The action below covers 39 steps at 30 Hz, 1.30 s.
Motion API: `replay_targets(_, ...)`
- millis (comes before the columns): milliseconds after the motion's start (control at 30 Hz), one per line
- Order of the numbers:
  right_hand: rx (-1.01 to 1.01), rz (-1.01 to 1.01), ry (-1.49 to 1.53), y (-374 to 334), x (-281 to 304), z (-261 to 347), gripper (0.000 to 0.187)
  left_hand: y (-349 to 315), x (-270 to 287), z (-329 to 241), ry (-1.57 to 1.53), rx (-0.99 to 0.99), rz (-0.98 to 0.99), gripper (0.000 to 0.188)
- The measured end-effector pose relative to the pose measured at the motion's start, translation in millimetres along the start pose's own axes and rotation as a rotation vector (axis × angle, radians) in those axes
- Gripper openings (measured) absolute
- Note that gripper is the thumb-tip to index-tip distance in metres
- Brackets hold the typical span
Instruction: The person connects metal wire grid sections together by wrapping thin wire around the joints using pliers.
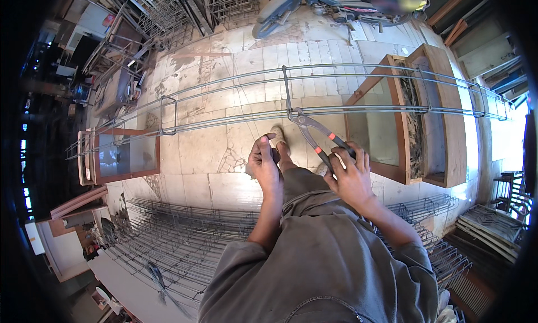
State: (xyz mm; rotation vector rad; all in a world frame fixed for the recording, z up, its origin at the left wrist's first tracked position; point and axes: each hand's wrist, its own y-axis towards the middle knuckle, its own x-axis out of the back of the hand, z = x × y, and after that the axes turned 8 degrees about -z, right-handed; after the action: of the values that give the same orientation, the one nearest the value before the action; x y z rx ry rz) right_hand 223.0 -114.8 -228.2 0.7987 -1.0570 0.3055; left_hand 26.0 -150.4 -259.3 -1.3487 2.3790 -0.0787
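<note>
A long steel rebar cage (pixel 224 119) lies crosswise in front of me, its bars joined by rectangular stirrups. My right hand (pixel 351 177) is closed around the black handles of a pair of pincers (pixel 314 131), which have orange bands. The pincers' jaws meet the near bar at the foot of a stirrup (pixel 287 87). My left hand (pixel 265 159) is closed just short of the cage, thumb and fingers pinched together. Thin wire strands (pixel 241 93) run from its fingertips up across the cage. What lies deeper in that palm is hidden.
Wooden frames with glass panes hold up the cage at right (pixel 400 127) and left (pixel 126 131). Behind me lie stacked rebar cages (pixel 185 225). A motorbike (pixel 336 6) stands beyond on the tiled floor (pixel 213 149). Metal racks (pixel 168 15) crowd the far left.
</note>
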Motion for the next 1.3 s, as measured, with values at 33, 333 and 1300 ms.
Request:
replay_targets(33,0.004,0.012,-0.010,3.2,4.1,-2.0,0.032,0.1,-1.8,0.5,-0.007,0.006,0.004,0.030)
replay_targets(333,0.241,0.113,-0.202,30.0,39.7,-23.7,0.023,1.5,-10.5,9.9,-0.060,0.029,0.020,0.029)
replay_targets(1300,0.460,0.421,-0.292,77.5,52.4,-49.0,0.030,4.3,-8.7,7.8,-0.096,0.056,-0.080,0.029)
